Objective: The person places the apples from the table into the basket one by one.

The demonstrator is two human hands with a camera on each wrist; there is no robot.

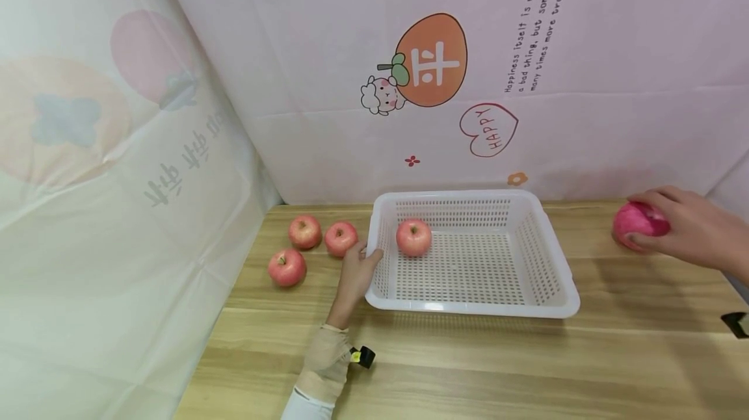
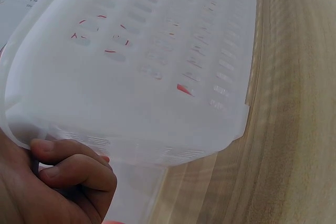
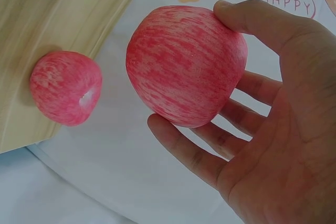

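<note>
A white perforated plastic basket [image 1: 456, 308] stands mid-table with one red apple [image 1: 413, 238] inside, near its left wall. My left hand [image 1: 354, 280] grips the basket's left rim; the left wrist view shows fingers [image 2: 79, 169] curled by the rim's corner. At the far right, my right hand [image 1: 699, 228] holds a pinkish-red apple [image 3: 184, 66] between thumb and fingertips. Another apple [image 3: 64, 87] lies on the table close to it in the right wrist view. The head view does not clearly separate these two.
Left of the basket lie three more apples: one at the back [image 1: 305, 231], one close to my left hand [image 1: 341, 239] and one nearer the front [image 1: 287, 268]. A printed white cloth [image 1: 328, 140] hangs behind the wooden table [image 1: 468, 368], and another cloth hangs on the left.
</note>
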